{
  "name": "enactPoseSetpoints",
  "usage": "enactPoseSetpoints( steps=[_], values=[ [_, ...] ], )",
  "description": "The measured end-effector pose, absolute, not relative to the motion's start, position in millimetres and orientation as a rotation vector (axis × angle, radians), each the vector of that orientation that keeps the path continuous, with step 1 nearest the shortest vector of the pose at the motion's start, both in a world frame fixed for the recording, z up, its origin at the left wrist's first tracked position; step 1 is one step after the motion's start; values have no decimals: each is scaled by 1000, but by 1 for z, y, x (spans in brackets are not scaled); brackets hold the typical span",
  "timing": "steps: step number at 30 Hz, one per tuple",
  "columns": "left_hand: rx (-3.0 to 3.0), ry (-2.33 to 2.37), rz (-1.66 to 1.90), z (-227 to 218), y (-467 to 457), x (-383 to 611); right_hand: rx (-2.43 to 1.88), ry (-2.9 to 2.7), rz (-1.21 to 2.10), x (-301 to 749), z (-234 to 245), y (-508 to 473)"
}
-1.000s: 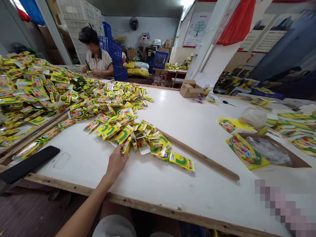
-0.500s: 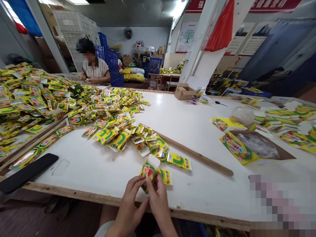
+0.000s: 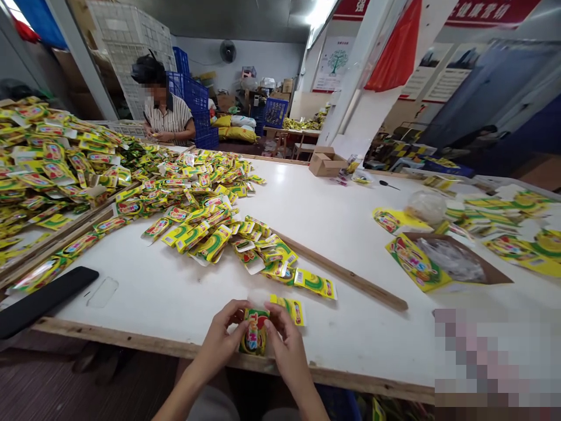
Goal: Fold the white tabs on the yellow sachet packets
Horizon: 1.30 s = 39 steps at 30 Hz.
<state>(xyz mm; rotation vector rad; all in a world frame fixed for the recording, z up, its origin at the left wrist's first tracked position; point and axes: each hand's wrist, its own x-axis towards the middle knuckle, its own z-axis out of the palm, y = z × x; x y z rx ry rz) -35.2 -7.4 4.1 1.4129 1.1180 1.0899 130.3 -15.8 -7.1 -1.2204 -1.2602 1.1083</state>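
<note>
A small yellow-green printed carton (image 3: 254,333) stands between my two hands at the table's front edge, its printed face toward me. My left hand (image 3: 227,330) grips its left side, thumb on the front. On the right side my right hand (image 3: 283,333) pinches it near the top, around a pale flap. Just behind my right hand lies another yellow carton (image 3: 289,309). A further carton (image 3: 316,283) rests behind that one, beside a loose heap of cartons (image 3: 210,234) that stretches to the far left.
A wooden strip (image 3: 342,269) lies across the white table (image 3: 315,210). To the right sits an open display box (image 3: 421,263) holding clear plastic. At left are a black flat bar (image 3: 48,301) and a large carton pile (image 3: 56,158). A co-worker (image 3: 169,117) sits across the table.
The carton in my hands has turned more upright and its printed front now faces me. My hands have spread to its two sides, and the view has shifted slightly.
</note>
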Motion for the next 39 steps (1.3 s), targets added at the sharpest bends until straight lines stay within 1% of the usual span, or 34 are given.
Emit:
enactPoseSetpoints(
  steps=[6,11,17,23,29,39],
  values=[
    [1391,1054,1119,3,-5,-34,-1199,-1298,1083,132,-5,-1],
    [1353,1008,1192,5,-9,-30,-1164,-1188,1017,127,-7,-5],
    [1480,1133,1194,12,-9,-28,-1124,-1443,886,125,5,-12],
    [1424,1209,1206,13,-8,-24,-1187,-1436,846,123,12,-11],
    [1414,1270,1212,16,-3,-23,-1298,-1408,840,119,15,-3],
    [1313,1214,1203,4,0,-23,-1249,-1379,914,123,10,-8]
  ],
)
